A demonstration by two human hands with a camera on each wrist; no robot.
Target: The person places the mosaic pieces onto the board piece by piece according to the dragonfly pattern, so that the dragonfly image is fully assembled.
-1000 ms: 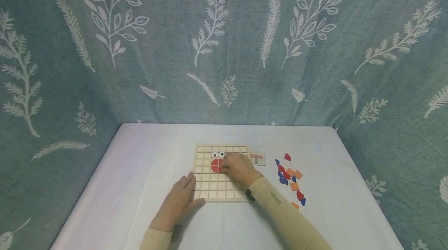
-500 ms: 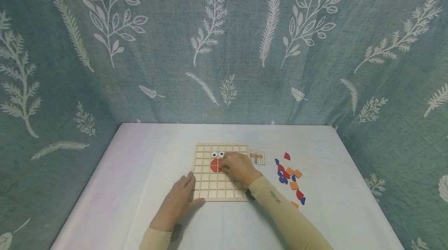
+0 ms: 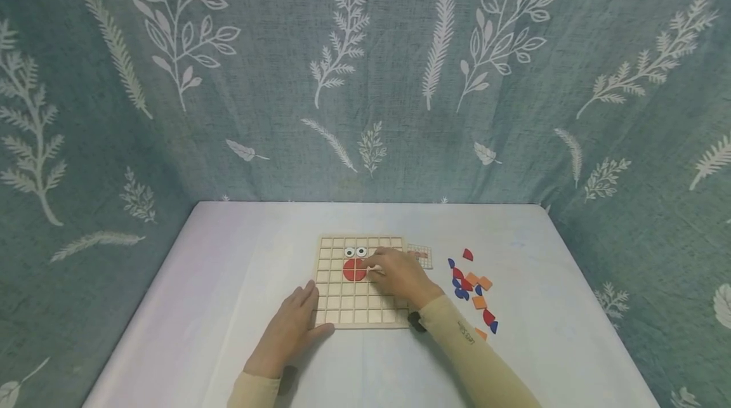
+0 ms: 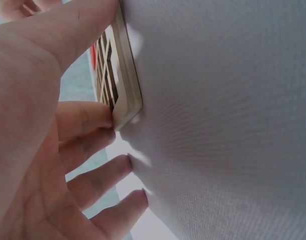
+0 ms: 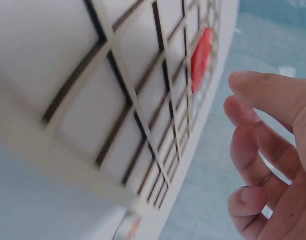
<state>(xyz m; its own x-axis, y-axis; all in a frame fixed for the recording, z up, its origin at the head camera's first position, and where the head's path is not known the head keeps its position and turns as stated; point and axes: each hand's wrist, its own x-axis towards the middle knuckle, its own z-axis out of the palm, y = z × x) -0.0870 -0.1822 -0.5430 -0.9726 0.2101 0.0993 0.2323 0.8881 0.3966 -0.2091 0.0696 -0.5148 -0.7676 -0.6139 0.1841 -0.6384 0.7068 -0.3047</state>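
A wooden grid board [image 3: 365, 316] lies on the white table. On its upper middle sit red pieces [image 3: 350, 273] forming a round shape, with two eye pieces [image 3: 349, 252] just above. My left hand [image 3: 288, 335] rests at the board's lower left corner, fingers along the left edge and thumb at the front edge; in the left wrist view the fingers are fairly straight against the board's side [image 4: 126, 95]. Over the board's right half hovers my right hand [image 3: 404, 276], just right of the red shape. The right wrist view shows its fingers [image 5: 248, 145] loosely bent, holding nothing visible.
A small pattern card [image 3: 425, 257] lies right of the board, partly behind the right hand. Farther right are scattered loose pieces: red quarter shapes [image 3: 467, 254], blue ones [image 3: 461, 294] and orange squares [image 3: 478, 302]. A patterned green cloth [image 3: 365, 160] hangs around the table's back and sides.
My right hand has drawn back slightly to the right from the red shape, so more of that shape shows and more of the card is covered. The left hand stays put.
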